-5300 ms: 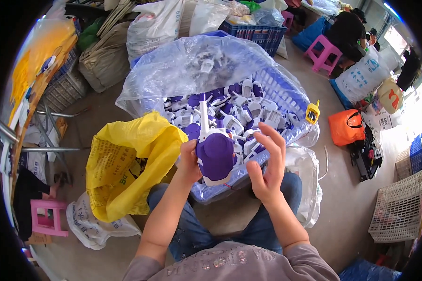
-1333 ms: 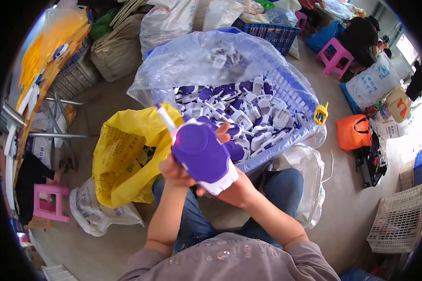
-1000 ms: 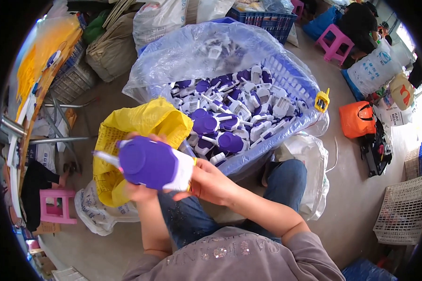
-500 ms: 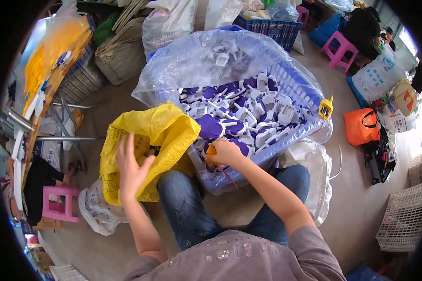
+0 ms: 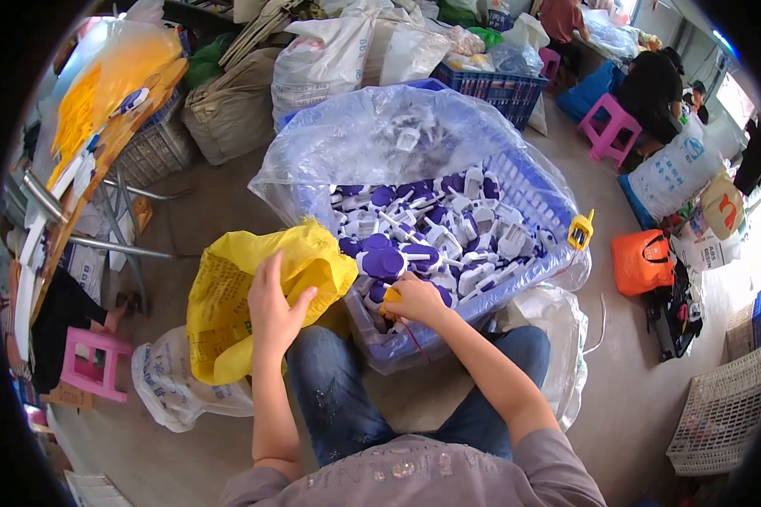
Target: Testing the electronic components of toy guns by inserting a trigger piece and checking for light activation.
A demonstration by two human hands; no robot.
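Before me stands a large blue-violet plastic crate [image 5: 526, 160], lined with clear plastic film [image 5: 330, 139]. A heap of white and purple plastic parts [image 5: 448, 224] fills it. At the crate's near left corner, my right hand [image 5: 421, 300] is closed round a small orange object [image 5: 391, 297], mostly hidden by the fingers. A thin red strip shows just below that hand. My left hand [image 5: 275, 306] is held over the yellow woven bag [image 5: 220, 296], thumb and fingers apart, holding nothing I can see. The bag's mouth gapes toward the crate; its inside is mostly hidden.
A yellow tool-like item [image 5: 581, 230] sits on the crate's right rim. White sacks [image 5: 186, 380] lie near my legs. At left are a pink stool [image 5: 97, 363] and a worktable [image 5: 101, 160]; at right, an orange bag [image 5: 643, 262] and a white basket [image 5: 723, 410]. Other people sit farther off.
My left hand has moved right across the yellow bag, toward the crate. My right hand stays at the crate's near corner with the orange object. The whole view has shifted slightly.
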